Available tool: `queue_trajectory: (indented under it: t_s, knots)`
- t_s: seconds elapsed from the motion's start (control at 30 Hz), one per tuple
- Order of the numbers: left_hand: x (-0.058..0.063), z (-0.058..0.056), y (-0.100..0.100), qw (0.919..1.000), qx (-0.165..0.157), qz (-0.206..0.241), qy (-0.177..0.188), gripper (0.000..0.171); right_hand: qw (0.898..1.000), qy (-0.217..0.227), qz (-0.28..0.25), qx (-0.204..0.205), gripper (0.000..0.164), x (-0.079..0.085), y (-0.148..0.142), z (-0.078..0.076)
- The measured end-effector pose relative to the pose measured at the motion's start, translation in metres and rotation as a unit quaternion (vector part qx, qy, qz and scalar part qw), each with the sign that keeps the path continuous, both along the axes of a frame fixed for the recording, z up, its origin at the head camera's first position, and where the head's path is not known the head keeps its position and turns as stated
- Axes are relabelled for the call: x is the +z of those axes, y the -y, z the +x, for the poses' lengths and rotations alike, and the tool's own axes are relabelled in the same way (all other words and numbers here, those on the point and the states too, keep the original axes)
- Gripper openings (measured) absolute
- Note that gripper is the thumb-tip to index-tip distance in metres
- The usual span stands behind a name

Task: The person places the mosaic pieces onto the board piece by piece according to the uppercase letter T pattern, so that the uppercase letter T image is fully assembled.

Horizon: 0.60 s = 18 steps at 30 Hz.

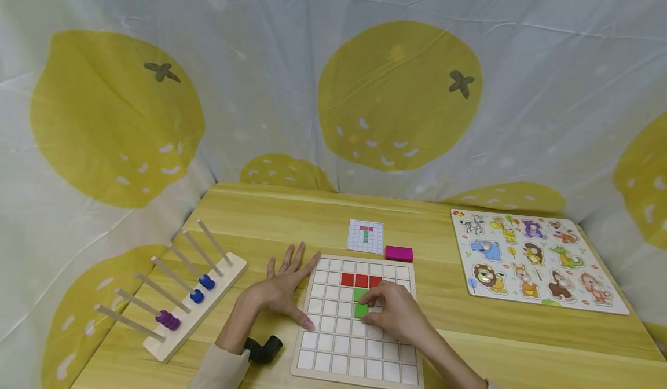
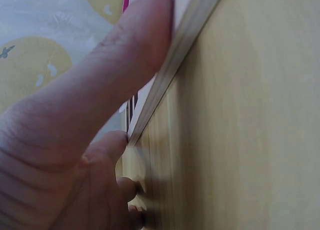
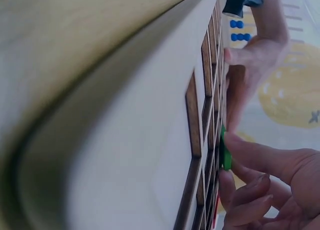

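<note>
A wooden grid board (image 1: 356,380) with white square cells lies on the table. Three red tiles (image 1: 361,280) form a row in it, and two green tiles (image 1: 359,294) run downward from the middle one. At the lower green tile (image 1: 361,311), my right hand (image 1: 397,312) pinches between thumb and fingers; the right wrist view shows this green tile (image 3: 226,150) at the board's surface. My left hand (image 1: 283,292) has its fingers spread at the board's left side. Its thumb (image 2: 125,45) rests on the board's edge, while the other fingers reach toward the far left corner.
Behind the board lie a pattern card (image 1: 366,236) with a red and green T and a magenta block (image 1: 399,254). A peg rack (image 1: 179,334) with blue and purple beads stands left. An animal puzzle (image 1: 542,261) lies right. Curtains border the table.
</note>
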<state>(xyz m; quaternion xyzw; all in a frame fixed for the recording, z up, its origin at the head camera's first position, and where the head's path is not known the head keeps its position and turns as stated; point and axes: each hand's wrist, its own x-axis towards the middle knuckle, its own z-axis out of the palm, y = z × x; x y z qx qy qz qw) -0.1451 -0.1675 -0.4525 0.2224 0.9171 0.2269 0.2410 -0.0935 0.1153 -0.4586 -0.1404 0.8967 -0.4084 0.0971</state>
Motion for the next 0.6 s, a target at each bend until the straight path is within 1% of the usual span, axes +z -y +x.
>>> queue_trajectory:
  t_s: [0.33, 0.6]
  knots:
    - [0.0002, -0.0014, -0.0005, 1.0, 0.002, -0.006, -0.004, 0.143, 0.999, 0.003, 0.002, 0.037, 0.021, 0.0033, -0.0028, -0.0027]
    - [-0.0005, -0.0009, -0.0003, 1.0, -0.002, -0.006, -0.003, 0.143, 0.999, -0.005, 0.003, 0.033, 0.021, 0.0015, -0.0029, -0.0053]
